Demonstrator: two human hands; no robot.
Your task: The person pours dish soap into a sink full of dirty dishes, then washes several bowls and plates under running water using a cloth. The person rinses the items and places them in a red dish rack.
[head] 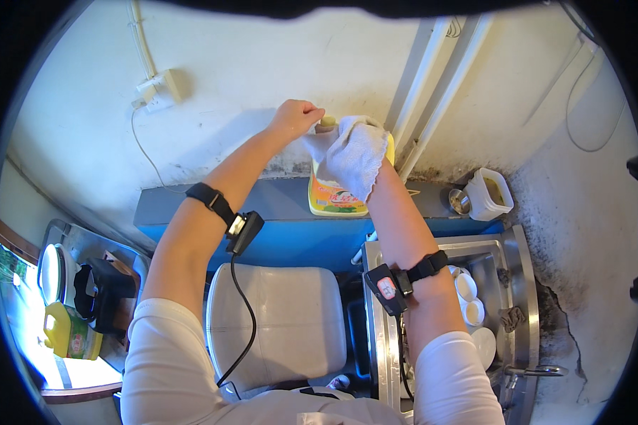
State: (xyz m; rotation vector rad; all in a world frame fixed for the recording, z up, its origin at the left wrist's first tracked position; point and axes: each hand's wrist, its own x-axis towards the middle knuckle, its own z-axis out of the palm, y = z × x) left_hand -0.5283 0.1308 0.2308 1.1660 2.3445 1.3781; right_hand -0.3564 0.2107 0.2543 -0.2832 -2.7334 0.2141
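A large yellow plastic jug of detergent with a printed label stands on the grey ledge against the wall. My left hand is at the jug's upper left, fingers curled, thumb and forefinger beside the yellowish cap; whether they grip the cap or the cloth edge is unclear. A light grey cloth drapes over the jug's upper part. My right hand is hidden under this cloth at the jug's top right, with the wrist coming out below; its fingers cannot be seen.
A steel sink with white cups is at right. A white tub and small metal bowl stand on the ledge. A pale padded chair is below. Another yellow jug stands at left. Cables hang from both forearms.
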